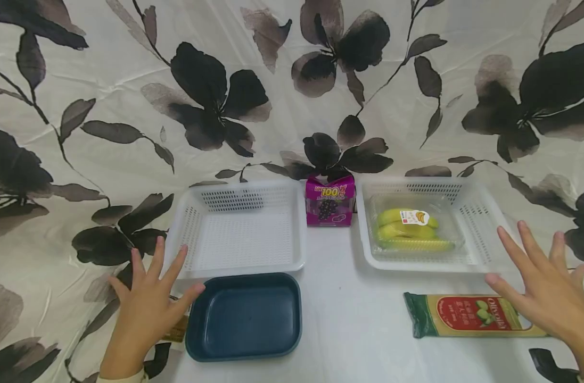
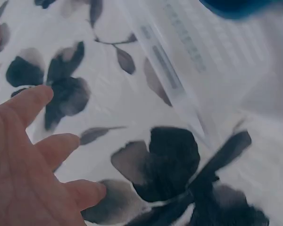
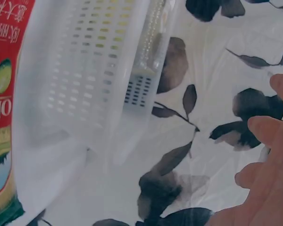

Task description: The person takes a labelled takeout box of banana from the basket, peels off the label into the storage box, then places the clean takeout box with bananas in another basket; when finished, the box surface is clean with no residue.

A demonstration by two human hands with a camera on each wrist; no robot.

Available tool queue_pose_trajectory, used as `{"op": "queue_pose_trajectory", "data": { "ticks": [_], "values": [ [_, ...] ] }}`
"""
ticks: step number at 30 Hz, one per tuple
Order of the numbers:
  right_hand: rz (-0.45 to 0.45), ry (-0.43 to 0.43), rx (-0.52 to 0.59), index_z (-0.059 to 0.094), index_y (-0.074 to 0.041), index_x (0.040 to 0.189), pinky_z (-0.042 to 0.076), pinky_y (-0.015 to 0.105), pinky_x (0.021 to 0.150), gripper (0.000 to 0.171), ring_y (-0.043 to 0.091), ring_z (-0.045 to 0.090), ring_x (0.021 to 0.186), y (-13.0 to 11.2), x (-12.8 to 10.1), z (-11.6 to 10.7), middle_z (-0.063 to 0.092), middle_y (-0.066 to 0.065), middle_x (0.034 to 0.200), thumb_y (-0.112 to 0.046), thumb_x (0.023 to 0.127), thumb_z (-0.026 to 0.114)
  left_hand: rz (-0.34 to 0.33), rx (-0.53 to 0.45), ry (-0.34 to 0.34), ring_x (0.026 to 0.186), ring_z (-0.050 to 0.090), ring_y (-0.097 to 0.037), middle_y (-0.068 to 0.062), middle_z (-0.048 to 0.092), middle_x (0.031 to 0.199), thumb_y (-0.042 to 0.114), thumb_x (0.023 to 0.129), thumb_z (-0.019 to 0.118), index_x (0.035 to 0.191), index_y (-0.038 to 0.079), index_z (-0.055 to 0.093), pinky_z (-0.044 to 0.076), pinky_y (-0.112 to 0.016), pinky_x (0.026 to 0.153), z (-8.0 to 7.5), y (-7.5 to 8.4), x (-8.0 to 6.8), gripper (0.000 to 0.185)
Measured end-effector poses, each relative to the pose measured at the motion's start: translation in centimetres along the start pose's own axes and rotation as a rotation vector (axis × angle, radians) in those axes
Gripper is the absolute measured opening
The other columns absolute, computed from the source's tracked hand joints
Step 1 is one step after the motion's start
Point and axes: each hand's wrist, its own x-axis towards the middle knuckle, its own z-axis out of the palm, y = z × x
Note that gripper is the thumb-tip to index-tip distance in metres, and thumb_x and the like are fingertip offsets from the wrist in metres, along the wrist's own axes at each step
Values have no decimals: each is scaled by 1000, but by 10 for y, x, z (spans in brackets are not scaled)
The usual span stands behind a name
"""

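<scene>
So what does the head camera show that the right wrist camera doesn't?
Only the head view shows the left hand, the dark blue tray, the empty white basket, the purple grape carton and the bananas. Only the right wrist view shows the right basket's slotted side wall close up from outside. Both show the right hand, open with spread fingers, that basket, the pasta packet and the flowered cloth.
</scene>
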Motion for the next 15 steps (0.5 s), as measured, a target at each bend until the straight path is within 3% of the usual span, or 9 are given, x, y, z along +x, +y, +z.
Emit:
{"op": "queue_pose_trajectory", "data": {
  "ticks": [3,8,12,15],
  "values": [
    [-17,6,57,1,-21,165,-10,95,86,95,68,-23,140,1,2,3,-12,23,168,-60,97,55,22,-86,65,151,-4,-60,-18,10,171,61,91,66,161,28,31,-11,-93,96,3,12,-1,85],
    [-46,7,198,4,-19,166,-6,91,95,90,69,-17,142,1,10,8,-8,25,169,-42,99,61,46,-349,163,154,8,-55,-16,22,169,41,96,68,159,24,38,-5,-91,103,12,40,0,72],
    [-96,18,292,6,-16,166,-10,76,115,85,61,-11,149,0,18,9,-4,28,168,-33,101,59,49,-522,206,155,20,-47,-10,30,167,28,100,64,157,21,42,9,-86,110,22,72,7,62],
    [-114,12,343,6,-16,166,-9,69,121,81,57,-5,152,-1,27,9,1,29,168,-31,103,55,72,-592,241,153,30,-39,-7,38,164,22,102,63,155,19,45,24,-77,114,30,98,15,56]
  ]
}}
